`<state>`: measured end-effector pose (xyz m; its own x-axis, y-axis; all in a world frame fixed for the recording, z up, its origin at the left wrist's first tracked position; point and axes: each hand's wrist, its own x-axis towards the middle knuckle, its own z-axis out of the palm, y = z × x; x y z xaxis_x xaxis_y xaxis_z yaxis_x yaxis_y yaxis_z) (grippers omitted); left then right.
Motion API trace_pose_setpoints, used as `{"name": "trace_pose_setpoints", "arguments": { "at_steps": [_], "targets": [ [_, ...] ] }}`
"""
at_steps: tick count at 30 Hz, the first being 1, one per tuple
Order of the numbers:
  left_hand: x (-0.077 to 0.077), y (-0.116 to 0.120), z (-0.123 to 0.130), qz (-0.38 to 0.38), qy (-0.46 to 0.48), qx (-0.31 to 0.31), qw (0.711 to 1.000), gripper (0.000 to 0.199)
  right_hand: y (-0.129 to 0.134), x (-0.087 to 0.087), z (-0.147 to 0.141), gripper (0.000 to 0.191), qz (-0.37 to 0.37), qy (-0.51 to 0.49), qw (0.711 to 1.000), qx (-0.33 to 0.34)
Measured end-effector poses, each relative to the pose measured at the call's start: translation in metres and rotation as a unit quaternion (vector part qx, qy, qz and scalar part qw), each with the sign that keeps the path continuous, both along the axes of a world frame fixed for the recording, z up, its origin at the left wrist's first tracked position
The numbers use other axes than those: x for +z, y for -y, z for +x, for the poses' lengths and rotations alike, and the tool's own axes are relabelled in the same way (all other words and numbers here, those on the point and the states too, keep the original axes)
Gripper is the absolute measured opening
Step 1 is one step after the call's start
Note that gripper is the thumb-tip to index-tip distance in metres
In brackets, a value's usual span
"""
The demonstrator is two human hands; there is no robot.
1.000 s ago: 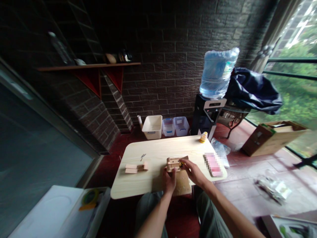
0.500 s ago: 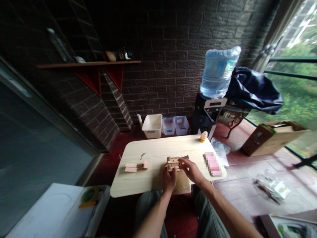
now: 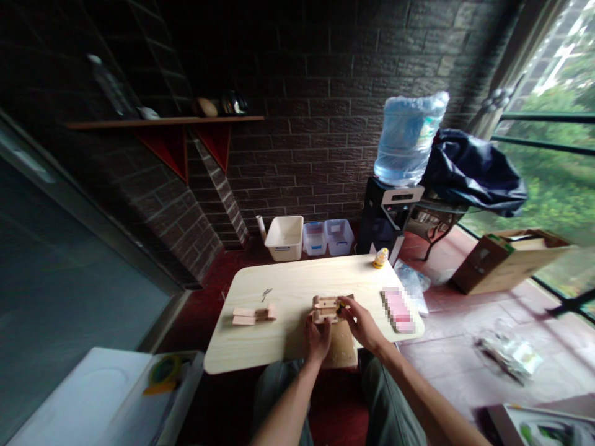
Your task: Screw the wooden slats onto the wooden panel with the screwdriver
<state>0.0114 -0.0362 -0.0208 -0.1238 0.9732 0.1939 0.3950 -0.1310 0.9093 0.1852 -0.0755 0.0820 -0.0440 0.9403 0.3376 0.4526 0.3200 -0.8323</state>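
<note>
A small wooden assembly with dark holes lies at the near middle of the table. My left hand is closed on its near-left side, thumb and fingers against the wood. At the assembly's right end, my right hand pinches a small yellow-and-black tool, largely covered by the fingers; its exact kind cannot be made out. Beneath my hands a brown board reaches the table's near edge. To the left lies a second wooden piece made of joined blocks.
The pale table also bears small dark metal bits, a yellow-capped bottle and a blurred pink item. Plastic bins and a water dispenser stand beyond. A cardboard box sits right.
My right hand has shifted and turned slightly at the assembly's right end, showing more of the assembly and the tool's dark part. My left hand keeps its hold.
</note>
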Motion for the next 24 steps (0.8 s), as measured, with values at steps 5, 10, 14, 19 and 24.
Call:
{"name": "trace_pose_setpoints", "arguments": {
  "at_steps": [5, 10, 14, 19, 24],
  "targets": [
    [-0.011, -0.003, 0.001, -0.015, -0.012, 0.006, 1.000, 0.061, 0.002, -0.004, 0.008, 0.042, -0.002, -0.008, 1.000, -0.009],
    [-0.018, -0.003, 0.000, -0.010, -0.002, 0.013, 1.000, 0.066, 0.005, -0.004, 0.008, 0.040, -0.005, -0.006, 1.000, 0.003],
    [-0.013, -0.001, -0.001, -0.018, -0.009, 0.017, 1.000, 0.065, 0.006, -0.004, 0.005, 0.038, 0.001, -0.001, 1.000, -0.005],
    [-0.001, 0.003, -0.001, -0.027, -0.010, 0.015, 0.999, 0.062, 0.006, -0.005, 0.003, 0.037, 0.005, 0.002, 1.000, -0.015],
    [-0.002, 0.003, -0.001, -0.036, -0.018, 0.026, 0.999, 0.066, 0.006, -0.013, 0.001, 0.038, 0.022, -0.002, 0.999, -0.024]
  ]
}}
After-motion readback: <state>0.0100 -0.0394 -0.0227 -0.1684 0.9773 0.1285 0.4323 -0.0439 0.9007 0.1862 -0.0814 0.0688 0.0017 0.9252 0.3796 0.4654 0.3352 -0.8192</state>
